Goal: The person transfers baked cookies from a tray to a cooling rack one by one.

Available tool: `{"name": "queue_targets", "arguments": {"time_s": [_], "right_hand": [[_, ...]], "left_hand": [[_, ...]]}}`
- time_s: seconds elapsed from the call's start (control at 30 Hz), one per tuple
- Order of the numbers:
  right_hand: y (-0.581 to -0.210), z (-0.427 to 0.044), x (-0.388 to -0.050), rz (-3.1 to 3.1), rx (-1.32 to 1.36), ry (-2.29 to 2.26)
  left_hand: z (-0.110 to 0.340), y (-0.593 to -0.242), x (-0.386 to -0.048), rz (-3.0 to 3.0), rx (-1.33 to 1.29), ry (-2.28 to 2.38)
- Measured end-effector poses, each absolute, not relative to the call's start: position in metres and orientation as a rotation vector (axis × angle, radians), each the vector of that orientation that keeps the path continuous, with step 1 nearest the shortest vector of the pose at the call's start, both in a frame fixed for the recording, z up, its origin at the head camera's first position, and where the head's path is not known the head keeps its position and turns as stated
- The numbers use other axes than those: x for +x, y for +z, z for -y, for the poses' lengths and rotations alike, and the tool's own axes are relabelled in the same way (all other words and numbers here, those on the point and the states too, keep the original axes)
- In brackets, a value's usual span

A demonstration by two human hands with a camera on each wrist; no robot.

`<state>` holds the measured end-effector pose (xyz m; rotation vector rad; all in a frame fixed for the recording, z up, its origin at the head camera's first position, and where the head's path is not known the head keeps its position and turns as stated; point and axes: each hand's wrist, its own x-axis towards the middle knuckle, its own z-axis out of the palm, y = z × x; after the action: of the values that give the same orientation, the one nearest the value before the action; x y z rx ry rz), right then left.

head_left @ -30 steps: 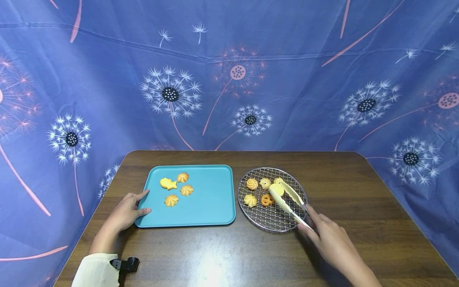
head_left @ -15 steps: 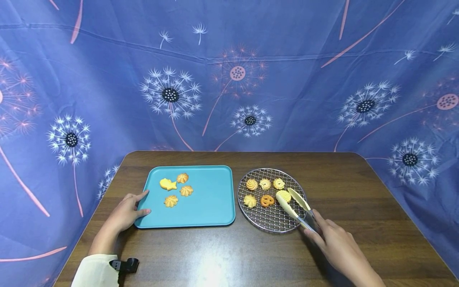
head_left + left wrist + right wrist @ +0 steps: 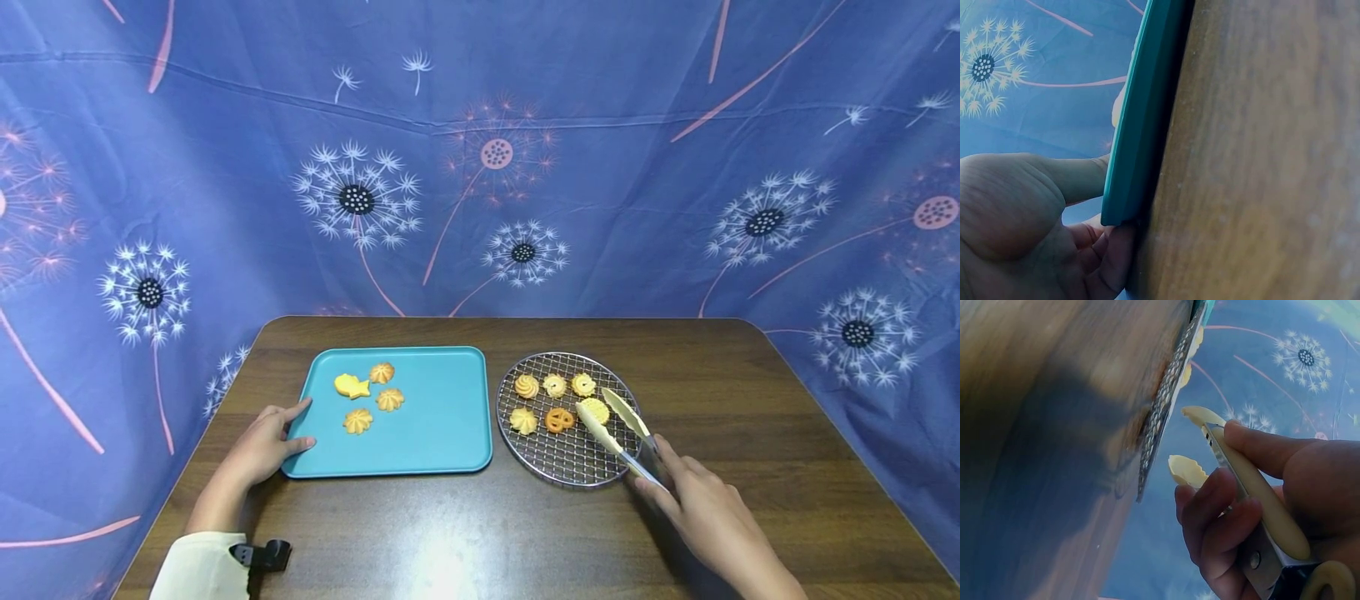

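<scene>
My left hand (image 3: pixel 262 446) holds the left edge of a blue tray (image 3: pixel 442 433), thumb over the rim and fingers curled below it in the left wrist view. On the tray lie a yellow fish-shaped cookie (image 3: pixel 352 385) and 3 ridged cookies, one being the front cookie (image 3: pixel 357 421). My right hand (image 3: pixel 708 504) grips cream-tipped tongs (image 3: pixel 1266 512). Their tips are spread on either side of a round yellow cookie (image 3: pixel 596 409) on the round wire rack (image 3: pixel 570 467). Whether both tips touch it I cannot tell.
Also on the rack are a pretzel-shaped cookie (image 3: pixel 559 420), a swirl cookie (image 3: pixel 527 386), a star-like cookie (image 3: pixel 523 420) and two pale flower-shaped cookies, such as the one at the back (image 3: pixel 583 384). Wooden table (image 3: pixel 360 533) surrounds tray and rack; a blue patterned cloth (image 3: pixel 600 183) hangs behind.
The tongs and the round yellow cookie have shifted right and slightly nearer to me, uncovering the pale cookie behind. The tong tips then spread a little wider. My left hand stays put.
</scene>
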<state>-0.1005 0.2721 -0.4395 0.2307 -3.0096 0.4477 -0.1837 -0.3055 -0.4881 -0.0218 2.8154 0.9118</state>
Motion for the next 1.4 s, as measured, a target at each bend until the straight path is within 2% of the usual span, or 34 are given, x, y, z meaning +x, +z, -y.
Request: {"name": "queue_targets", "arguments": {"time_s": [0.5,1.4], "right_hand": [[-0.437,-0.228,-0.110,2.950,0.388,0.485],[-0.441,-0.131,-0.150,3.058,0.637,0.610]], "left_hand": [[0.304,-0.485,-0.184,-2.815,-0.014,0.914],[0.305,-0.489,-0.184,-2.831,-0.011,0.933]]}}
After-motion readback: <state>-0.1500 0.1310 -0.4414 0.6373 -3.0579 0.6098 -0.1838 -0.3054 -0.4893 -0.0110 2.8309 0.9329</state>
